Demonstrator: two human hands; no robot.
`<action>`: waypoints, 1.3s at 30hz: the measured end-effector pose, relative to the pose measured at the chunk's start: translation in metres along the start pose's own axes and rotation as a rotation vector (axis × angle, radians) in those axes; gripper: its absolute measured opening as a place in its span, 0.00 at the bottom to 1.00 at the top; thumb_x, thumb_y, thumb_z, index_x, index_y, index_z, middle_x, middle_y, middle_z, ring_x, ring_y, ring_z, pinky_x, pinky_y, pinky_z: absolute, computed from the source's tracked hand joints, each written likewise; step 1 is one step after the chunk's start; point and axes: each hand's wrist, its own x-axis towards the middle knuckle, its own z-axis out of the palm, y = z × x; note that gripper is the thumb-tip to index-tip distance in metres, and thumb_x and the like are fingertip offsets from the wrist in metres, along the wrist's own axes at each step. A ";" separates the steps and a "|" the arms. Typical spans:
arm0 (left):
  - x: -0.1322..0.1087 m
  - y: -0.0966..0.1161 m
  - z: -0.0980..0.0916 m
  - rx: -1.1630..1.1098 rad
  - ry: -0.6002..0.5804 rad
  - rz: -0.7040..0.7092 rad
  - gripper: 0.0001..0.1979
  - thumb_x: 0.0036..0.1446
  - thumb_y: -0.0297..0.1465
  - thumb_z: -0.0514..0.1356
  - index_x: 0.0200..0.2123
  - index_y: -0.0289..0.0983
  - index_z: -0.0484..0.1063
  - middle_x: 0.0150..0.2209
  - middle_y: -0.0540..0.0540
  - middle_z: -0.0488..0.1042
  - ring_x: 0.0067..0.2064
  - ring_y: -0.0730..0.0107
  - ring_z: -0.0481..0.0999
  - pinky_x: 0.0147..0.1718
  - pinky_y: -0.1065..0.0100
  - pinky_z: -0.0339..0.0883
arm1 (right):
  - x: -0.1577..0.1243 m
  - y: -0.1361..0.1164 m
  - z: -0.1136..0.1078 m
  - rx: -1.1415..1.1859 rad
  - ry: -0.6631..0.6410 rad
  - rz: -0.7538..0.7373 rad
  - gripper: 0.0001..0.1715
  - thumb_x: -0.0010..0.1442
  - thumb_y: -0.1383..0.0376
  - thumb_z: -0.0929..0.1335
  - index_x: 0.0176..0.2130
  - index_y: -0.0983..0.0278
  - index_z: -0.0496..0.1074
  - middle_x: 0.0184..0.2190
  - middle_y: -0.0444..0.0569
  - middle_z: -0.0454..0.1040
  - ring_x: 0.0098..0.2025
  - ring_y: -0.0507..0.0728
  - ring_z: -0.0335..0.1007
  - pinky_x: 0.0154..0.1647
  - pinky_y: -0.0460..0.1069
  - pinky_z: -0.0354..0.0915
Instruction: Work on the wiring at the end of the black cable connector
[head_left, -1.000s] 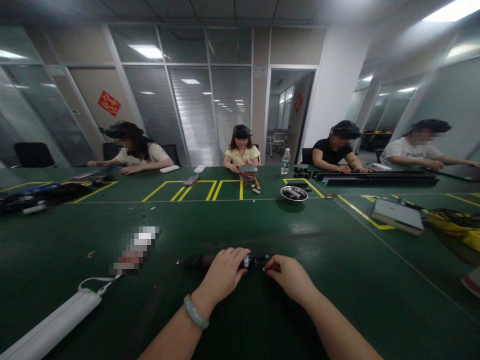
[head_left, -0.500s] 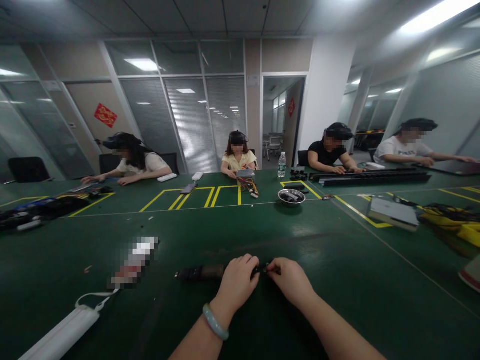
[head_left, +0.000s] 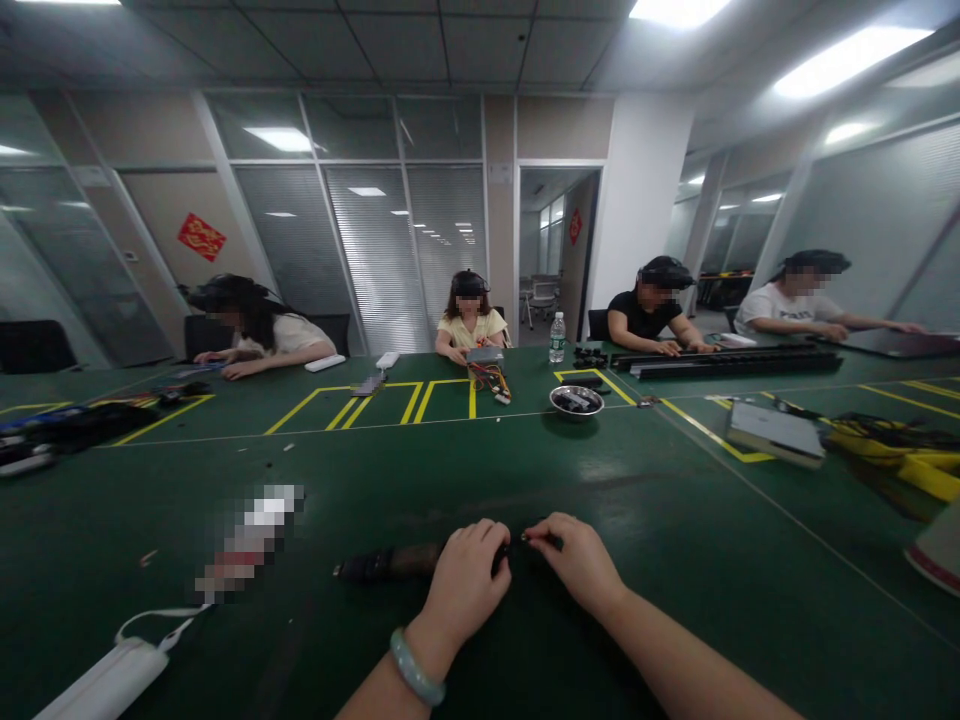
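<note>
Near the front of the green table (head_left: pixel 360 640), a dark, long cylindrical tool (head_left: pixel 409 560) lies on its side, with a brownish middle section and a small metal tip at its left end. My left hand (head_left: pixel 469 565), a pale green bangle at its wrist, is closed over the tool's right part and hides it. Just to the right, thumb and forefinger of my right hand (head_left: pixel 574 560) pinch a tiny metallic piece (head_left: pixel 524 539), too small to name. A narrow gap separates it from my left fingertips.
At left lies a white case (head_left: pixel 112 675) with a strap and a blurred card. Farther off stand a metal bowl (head_left: pixel 576 402) of dark parts and a water bottle (head_left: pixel 556 338). A grey metal box (head_left: pixel 776 432) is at right. Several people sit across the table.
The camera view has shifted slightly. My right fingertips are a little farther from my left hand, with the tiny metallic piece between them. My left hand keeps its hold on the tool.
</note>
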 end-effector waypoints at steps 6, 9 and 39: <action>-0.001 0.001 -0.002 -0.018 0.012 0.018 0.06 0.60 0.29 0.54 0.42 0.42 0.68 0.43 0.49 0.69 0.44 0.64 0.69 0.45 0.62 0.61 | -0.009 -0.008 0.001 -0.039 -0.140 -0.062 0.12 0.59 0.70 0.67 0.35 0.57 0.79 0.36 0.42 0.78 0.41 0.55 0.72 0.46 0.48 0.62; -0.001 0.002 -0.004 -0.036 0.028 0.027 0.06 0.61 0.28 0.55 0.41 0.43 0.68 0.43 0.51 0.69 0.43 0.65 0.69 0.43 0.62 0.62 | -0.010 -0.010 -0.008 -0.029 -0.200 -0.068 0.14 0.60 0.70 0.65 0.35 0.56 0.79 0.36 0.43 0.77 0.41 0.55 0.72 0.45 0.47 0.63; 0.003 -0.006 0.007 -0.007 0.074 0.043 0.06 0.60 0.30 0.58 0.41 0.43 0.69 0.42 0.50 0.69 0.42 0.65 0.70 0.40 0.63 0.62 | 0.001 0.002 -0.004 -0.157 -0.098 -0.039 0.04 0.58 0.66 0.68 0.32 0.60 0.75 0.32 0.44 0.75 0.36 0.55 0.70 0.39 0.48 0.60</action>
